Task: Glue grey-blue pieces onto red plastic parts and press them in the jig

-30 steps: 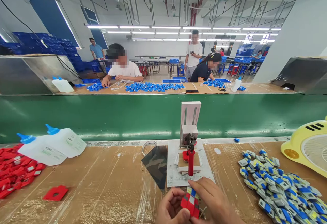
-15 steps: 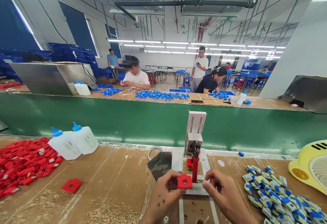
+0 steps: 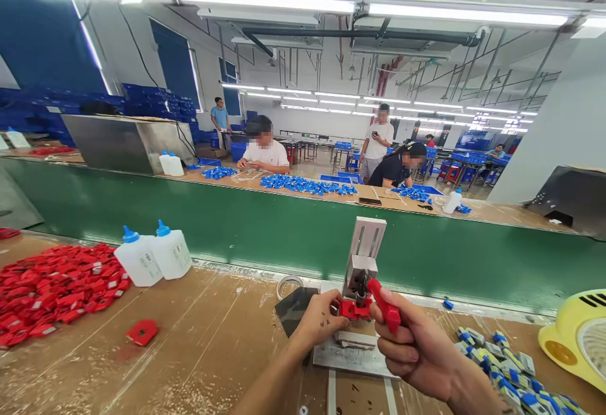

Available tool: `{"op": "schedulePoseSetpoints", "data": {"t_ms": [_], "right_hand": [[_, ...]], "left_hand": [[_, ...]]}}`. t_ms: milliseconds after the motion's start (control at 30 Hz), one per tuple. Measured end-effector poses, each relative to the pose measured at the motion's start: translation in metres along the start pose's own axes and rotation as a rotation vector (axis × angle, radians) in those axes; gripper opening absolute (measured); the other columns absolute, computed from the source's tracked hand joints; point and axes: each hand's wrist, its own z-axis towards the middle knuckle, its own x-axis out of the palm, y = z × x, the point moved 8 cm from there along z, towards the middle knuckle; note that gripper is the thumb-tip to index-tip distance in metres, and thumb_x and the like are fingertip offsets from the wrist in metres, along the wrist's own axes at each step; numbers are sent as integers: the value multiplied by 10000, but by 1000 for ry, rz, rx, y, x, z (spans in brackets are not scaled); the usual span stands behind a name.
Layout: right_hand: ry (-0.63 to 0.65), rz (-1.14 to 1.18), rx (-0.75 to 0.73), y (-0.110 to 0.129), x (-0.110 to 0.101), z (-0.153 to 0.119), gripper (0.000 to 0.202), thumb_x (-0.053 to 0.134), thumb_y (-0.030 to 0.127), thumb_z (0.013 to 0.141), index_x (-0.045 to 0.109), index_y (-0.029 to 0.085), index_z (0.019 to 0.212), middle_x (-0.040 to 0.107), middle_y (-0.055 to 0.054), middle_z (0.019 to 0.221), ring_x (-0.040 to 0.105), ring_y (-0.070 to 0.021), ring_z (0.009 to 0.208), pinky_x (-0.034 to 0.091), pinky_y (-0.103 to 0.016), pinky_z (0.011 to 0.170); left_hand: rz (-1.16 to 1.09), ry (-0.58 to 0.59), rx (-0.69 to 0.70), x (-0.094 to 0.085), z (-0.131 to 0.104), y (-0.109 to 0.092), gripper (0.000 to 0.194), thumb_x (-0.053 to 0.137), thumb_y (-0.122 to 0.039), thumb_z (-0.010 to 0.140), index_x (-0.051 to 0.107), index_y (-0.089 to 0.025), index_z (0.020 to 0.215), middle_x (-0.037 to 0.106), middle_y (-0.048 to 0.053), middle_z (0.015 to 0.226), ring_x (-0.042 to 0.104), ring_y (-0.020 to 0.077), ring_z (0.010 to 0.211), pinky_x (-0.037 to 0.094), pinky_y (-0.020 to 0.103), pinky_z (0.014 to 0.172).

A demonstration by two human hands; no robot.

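The red piece (image 3: 348, 308) was held up in front of the small press (image 3: 362, 263) a moment ago; now it has been brought in close, by the press's dark clamp. The red handle (image 3: 384, 306), not touched then, has been grabbed. It seems the piece is being lined up while the press is worked. The piece is pinched at its side by the left hand (image 3: 322, 318), with the fingers nearly closed. The handle is held in the curled fingers of the right hand (image 3: 421, 345). Whether the piece sits flat cannot be told.
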Motion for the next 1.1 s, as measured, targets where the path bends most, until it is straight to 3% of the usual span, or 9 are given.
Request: {"op": "schedulePoseSetpoints", "data": {"t_ms": [167, 300, 467, 567, 667, 800, 933, 1033, 1100], "right_hand": [[12, -16, 15, 3, -4, -2, 617, 938, 590, 540, 452, 212, 584, 260, 182, 336, 82, -10, 335, 71, -162, 347], [-34, -137, -49, -15, -29, -1, 579, 901, 614, 575, 498, 201, 620, 281, 168, 388, 119, -13, 365, 71, -167, 384], [-180, -320, -85, -37, -62, 7, 486, 857, 533, 642, 503, 213, 733, 360, 133, 521, 147, -41, 457, 112, -183, 443], [-205, -500, -84, -42, -70, 13, 475, 765, 615, 673, 518, 222, 772, 414, 101, 578, 253, -64, 477, 190, -205, 475], [-214, -863, -183, -33, -70, 18, 487, 625, 695, 736, 583, 214, 797, 603, -1, 738, 514, -163, 649, 400, -273, 599], [-266, -1387, -302, -27, -59, 32, 331, 437, 445, 956, 656, 197, 971, 746, -121, 1009, 659, -290, 943, 493, -386, 832], [-367, -1560, -365, -23, -48, 40, 310, 435, 244, 980, 645, 176, 1198, 770, -151, 1120, 703, -294, 1017, 501, -360, 851], [-377, -1603, -343, -17, -56, 23, 243, 609, 280, 912, 708, 209, 1123, 806, -67, 897, 735, -256, 824, 518, -295, 721], [-416, -1641, -325, -9, -76, -3, 212, 678, 241, 848, 740, 206, 1048, 799, -64, 864, 727, -266, 824, 526, -315, 742]], "left_hand": [[-72, 18, -8, 23, 6, -2, 188, 676, -87, 569, 612, -204, 701, 678, -45, 640, 632, 184, 634, 450, 263, 595], [-108, -31, -12, 25, 3, 5, 196, 660, -73, 594, 634, -209, 734, 757, -16, 725, 704, 222, 756, 518, 287, 693], [-96, -79, 16, 22, -3, 4, 143, 686, -136, 648, 694, -216, 766, 791, 5, 797, 711, 242, 822, 532, 302, 742], [-104, -72, 20, 24, -2, 4, 136, 683, -148, 656, 711, -212, 772, 801, 7, 804, 717, 237, 808, 536, 297, 736], [-103, -69, 18, 24, -2, 9, 173, 671, -142, 643, 727, -204, 795, 805, 10, 812, 718, 235, 805, 535, 296, 745], [-76, -74, 24, 24, 0, 15, 202, 653, -155, 638, 737, -192, 818, 815, 21, 815, 721, 237, 775, 541, 298, 721], [-28, -63, 88, 25, -1, 9, 249, 615, -200, 664, 761, -200, 865, 844, 46, 864, 758, 257, 803, 581, 310, 719], [37, -89, 151, -1, -8, 11, 312, 691, -308, 661, 790, -224, 944, 850, 90, 991, 768, 314, 885, 606, 383, 777], [114, -201, 182, -49, -19, 22, 290, 724, -372, 654, 795, -251, 908, 841, 112, 1032, 756, 352, 935, 600, 444, 831]]}}
